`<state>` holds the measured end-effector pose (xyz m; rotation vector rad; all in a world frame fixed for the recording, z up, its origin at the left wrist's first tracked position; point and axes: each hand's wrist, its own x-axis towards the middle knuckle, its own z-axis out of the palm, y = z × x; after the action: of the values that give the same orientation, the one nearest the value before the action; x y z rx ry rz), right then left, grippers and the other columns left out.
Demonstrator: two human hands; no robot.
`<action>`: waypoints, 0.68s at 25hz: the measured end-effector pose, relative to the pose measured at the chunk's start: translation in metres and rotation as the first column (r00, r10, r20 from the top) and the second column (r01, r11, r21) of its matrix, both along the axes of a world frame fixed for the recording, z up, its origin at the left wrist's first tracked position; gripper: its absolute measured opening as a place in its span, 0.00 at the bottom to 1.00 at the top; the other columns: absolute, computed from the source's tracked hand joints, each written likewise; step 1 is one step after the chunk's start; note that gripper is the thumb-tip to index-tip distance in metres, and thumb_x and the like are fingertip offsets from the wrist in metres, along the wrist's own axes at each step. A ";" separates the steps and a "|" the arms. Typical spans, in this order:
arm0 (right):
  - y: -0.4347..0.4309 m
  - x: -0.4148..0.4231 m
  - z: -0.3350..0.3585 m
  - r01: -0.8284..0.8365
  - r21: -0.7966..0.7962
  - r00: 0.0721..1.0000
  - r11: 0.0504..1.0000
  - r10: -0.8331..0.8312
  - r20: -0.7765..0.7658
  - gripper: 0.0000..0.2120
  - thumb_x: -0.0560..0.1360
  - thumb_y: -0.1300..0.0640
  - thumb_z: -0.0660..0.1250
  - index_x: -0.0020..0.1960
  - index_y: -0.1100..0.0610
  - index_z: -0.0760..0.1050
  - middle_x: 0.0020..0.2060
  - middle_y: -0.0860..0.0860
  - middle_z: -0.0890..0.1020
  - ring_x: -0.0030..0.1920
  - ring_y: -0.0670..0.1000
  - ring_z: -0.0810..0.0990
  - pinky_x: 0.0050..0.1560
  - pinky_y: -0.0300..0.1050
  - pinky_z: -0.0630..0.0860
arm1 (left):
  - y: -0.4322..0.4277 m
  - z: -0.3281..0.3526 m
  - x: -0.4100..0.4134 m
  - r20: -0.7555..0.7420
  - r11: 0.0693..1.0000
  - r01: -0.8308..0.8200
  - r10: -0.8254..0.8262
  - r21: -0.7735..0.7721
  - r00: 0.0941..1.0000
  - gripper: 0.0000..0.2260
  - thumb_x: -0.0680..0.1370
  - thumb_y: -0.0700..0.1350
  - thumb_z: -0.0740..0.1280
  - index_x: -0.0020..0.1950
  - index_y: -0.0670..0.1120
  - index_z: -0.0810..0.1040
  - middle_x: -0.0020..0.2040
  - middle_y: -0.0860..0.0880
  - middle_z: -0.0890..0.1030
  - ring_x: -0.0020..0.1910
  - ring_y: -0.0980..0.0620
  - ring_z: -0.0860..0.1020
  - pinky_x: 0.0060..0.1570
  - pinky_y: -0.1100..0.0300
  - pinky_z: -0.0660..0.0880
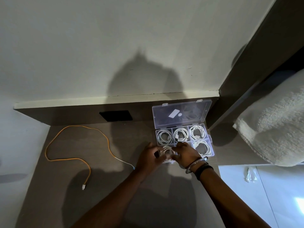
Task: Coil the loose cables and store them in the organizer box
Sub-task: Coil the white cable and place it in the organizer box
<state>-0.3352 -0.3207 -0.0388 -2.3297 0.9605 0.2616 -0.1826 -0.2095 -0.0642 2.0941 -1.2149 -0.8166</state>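
While an orange cable [69, 145] is lying loose on the dull brown desk [102, 186], the left hand [148, 157] and right hand [185, 153] are gripping a white coil [167, 152] over the clear plastic organizer box [209, 145]'s front-left compartment, beside a plain wall [98, 46].

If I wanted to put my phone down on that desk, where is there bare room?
The bare patch between the orange cable and the organizer box, below the black wall plate, is open. The near desk edge left of the forearms is also bare. It is crowded at the box, where the left hand and right hand press a coiled white cable.
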 end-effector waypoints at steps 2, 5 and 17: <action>-0.005 0.001 0.002 -0.015 0.058 1.000 0.998 0.016 -0.021 0.19 0.74 0.47 0.65 0.62 0.54 0.75 0.58 0.56 0.77 0.58 0.57 0.77 0.54 0.49 0.75 | 0.002 0.000 0.006 -0.049 0.999 0.050 -0.049 0.019 0.998 0.21 0.63 0.62 0.74 0.51 0.51 0.83 0.45 0.53 0.76 0.41 0.58 0.79 0.44 0.61 0.77; -0.007 0.004 0.003 -0.018 0.057 0.998 0.998 0.022 -0.066 0.20 0.74 0.48 0.67 0.63 0.53 0.75 0.61 0.55 0.77 0.59 0.56 0.76 0.57 0.50 0.76 | -0.002 0.004 0.009 -0.078 0.997 0.067 -0.064 0.039 0.995 0.20 0.60 0.57 0.77 0.48 0.49 0.84 0.43 0.53 0.75 0.40 0.55 0.79 0.44 0.58 0.77; 0.015 0.025 0.007 0.028 -0.213 0.970 0.977 -0.078 -0.230 0.09 0.73 0.55 0.64 0.50 0.54 0.81 0.52 0.55 0.83 0.52 0.58 0.81 0.47 0.49 0.78 | -0.015 0.029 -0.024 0.410 0.980 -0.046 -0.037 0.191 0.911 0.14 0.68 0.55 0.71 0.45 0.46 0.80 0.52 0.43 0.77 0.54 0.41 0.75 0.54 0.50 0.71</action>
<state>-0.3106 -0.3054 -0.0315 -2.4981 1.2173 0.4448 -0.2069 -0.2244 -0.0356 2.5212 -1.3872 -0.5193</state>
